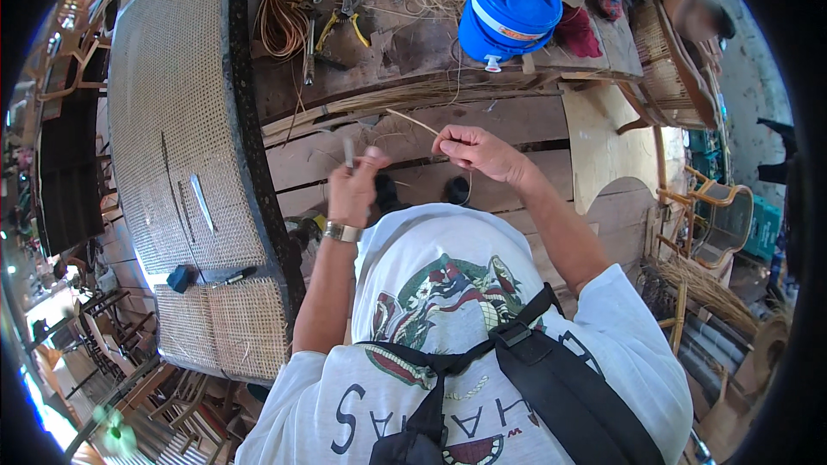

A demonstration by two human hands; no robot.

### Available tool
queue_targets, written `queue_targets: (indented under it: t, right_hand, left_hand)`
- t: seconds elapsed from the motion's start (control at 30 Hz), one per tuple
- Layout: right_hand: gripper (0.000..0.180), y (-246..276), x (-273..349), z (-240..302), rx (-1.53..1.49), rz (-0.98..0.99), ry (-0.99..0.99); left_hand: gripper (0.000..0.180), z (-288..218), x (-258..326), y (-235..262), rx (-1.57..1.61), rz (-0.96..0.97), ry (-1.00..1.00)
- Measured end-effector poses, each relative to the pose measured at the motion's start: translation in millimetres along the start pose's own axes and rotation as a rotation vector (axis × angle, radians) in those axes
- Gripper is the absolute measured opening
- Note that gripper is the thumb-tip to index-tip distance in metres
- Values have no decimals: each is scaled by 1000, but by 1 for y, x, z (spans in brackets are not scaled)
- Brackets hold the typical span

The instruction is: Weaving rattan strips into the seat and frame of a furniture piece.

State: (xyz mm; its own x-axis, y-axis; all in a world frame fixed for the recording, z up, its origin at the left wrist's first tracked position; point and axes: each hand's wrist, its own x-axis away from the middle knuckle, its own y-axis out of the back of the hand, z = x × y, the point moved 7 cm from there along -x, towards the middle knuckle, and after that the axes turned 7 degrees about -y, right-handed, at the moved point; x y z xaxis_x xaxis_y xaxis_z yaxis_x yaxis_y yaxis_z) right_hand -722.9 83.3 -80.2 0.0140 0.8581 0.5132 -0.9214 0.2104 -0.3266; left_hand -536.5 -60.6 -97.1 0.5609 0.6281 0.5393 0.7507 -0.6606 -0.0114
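The right hand (484,153), fingers closed, pinches a thin, pale strip (413,122) above the plank floor (524,120); the left hand (351,195), curled, holds a narrow grey tool (348,152), blurred, near woven cane (177,60).

A wooden bench (280,86) carries a blue cooler (508,13), yellow-handled pliers (327,32), coiled strands (272,27).

Strip (412,122): thin, tan, cane-like, nearly straight. Pinched in right hand (478,153), free end out toward 10 o'clock; sits at 12 o'clock of view centre. Tool (349,153): short, narrow, grey, blurred, exact kind unclear. Gripped in left hand (353,194), tip toward 12 o'clock; at strip's 8 o'clock, apart.
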Motion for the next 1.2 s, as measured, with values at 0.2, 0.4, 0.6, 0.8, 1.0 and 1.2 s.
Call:
queue_targets:
  t: [0.2,0.4,0.6,0.8,1.0,1.2]
  right_hand:
    - [15,-15,-7,-20,-274,43,-46]
    - [17,-18,2,-27,-288,50,-77]
    - [23,-3,25,-19,-236,-71,-21]
    - [26,16,31,-24,-102,-151,-45]
    - [25,12,17,-32,135,-196,-103]
    - [27,18,13,-33,213,-218,-60]
  left_hand:
    - [48,35,-28,-68,308,417,59]
    - [33,22,-39,-96,426,613,21]
    - [19,60,-84,-7,287,59,-71]
    - [38,96,-89,146,-140,-630,10]
    - [38,-56,-31,-17,-321,173,-654]
    - [43,-35,-54,-86,-854,661,-554]
